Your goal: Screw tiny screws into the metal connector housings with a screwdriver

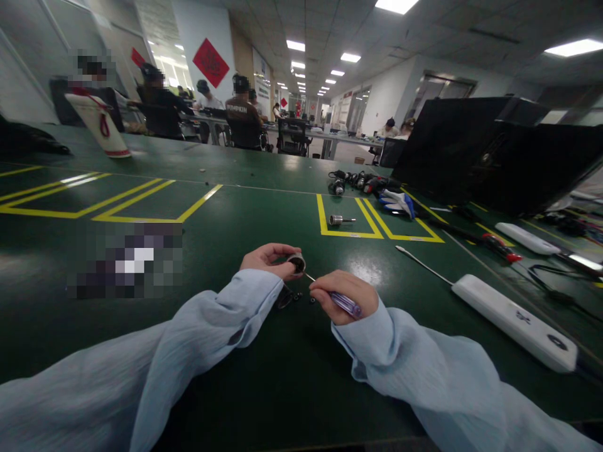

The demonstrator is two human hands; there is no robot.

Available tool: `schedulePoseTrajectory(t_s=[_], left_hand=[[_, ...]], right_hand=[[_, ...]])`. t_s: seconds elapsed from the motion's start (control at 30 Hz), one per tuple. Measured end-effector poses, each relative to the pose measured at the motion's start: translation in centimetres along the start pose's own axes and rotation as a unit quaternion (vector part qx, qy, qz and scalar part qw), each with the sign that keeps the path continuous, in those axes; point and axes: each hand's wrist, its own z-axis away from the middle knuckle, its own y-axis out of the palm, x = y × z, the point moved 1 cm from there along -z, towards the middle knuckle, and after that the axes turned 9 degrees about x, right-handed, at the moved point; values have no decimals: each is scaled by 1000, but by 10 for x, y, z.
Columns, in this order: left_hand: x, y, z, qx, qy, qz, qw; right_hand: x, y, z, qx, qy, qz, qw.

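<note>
Left hand (269, 261): fingers clamped around a hollow silvery metal cylinder (297, 262)
Right hand (347, 294): fingers gripping a translucent purple-handled metal screwdriver (346, 304), shaft toward the cylinder

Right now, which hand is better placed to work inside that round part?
Probably the right hand: it grips the purple-handled screwdriver, whose shaft points toward the opening of the round part. The left hand is occupied holding that part.

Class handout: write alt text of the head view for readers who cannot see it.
A person's left hand holds an open-ended grey metal cylinder; the right hand points a purple-handled screwdriver towards it. Small black parts lie on the green table.
</note>
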Motion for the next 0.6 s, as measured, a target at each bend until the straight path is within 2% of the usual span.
schedulePoseTrajectory(t_s=[0.17,0.3,0.37,0.47,0.53,0.6], left_hand=[[2,-1,-1,-6,11,-17,1000],[3,-3,-2,-2,7,-21,1000],[4,-4,-2,5,-2,-9,1000],[2,-4,-1,20,-14,10,1000],[1,-4,0,22,-20,2,1000],[0,-4,0,18,-24,-10,999]], right_hand=[[0,3,0,-12,-6,-8,1000],[4,-1,1,-40,37,-50,997],[5,-7,2,-75,98,-109,986],[1,-16,3,-113,237,-202,944],[-3,-18,2,-99,315,-236,914],[-6,-16,2,-64,364,-247,896]])
